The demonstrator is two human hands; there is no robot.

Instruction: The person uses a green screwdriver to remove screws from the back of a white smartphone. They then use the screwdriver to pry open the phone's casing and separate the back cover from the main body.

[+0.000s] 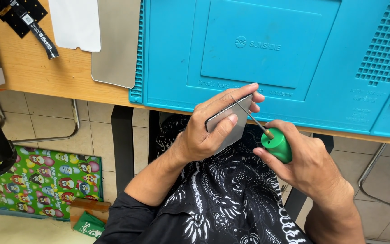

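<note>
1. The fingers (231,121) of the left hand (208,131) are clenched around a thin grey panel (233,122), thumb pressed on its near face and the other fingertips curled over its far edge. The panel is held tilted in the air over the person's lap, just below the front edge of the worktop (37,72), touching nothing else.
2. The right hand (303,162) grasps a green-handled tool (277,145); thumb and forefinger wrap its rounded grip, and its thin metal shaft runs up and left to the panel's upper edge.
3. Judging by this, the step in hand is working the tool's tip along the panel's edge. The tip appears to meet the edge near the left fingertips, though the exact contact is too fine to tell.
4. The next move would call for a steady left grip and small, controlled pressure from the right hand, since the shaft points toward the left fingers.
5. Both forearms come up from the lap, wrists bent inward so the hands meet close together; the left sleeve is dark.
6. Farther out, a blue work mat (267,49) lies on the worktop, with a grey metal sheet (113,45) just beside it, a white sheet (75,22) overlapping that, and a black flex part (25,20) near the corner.
</note>
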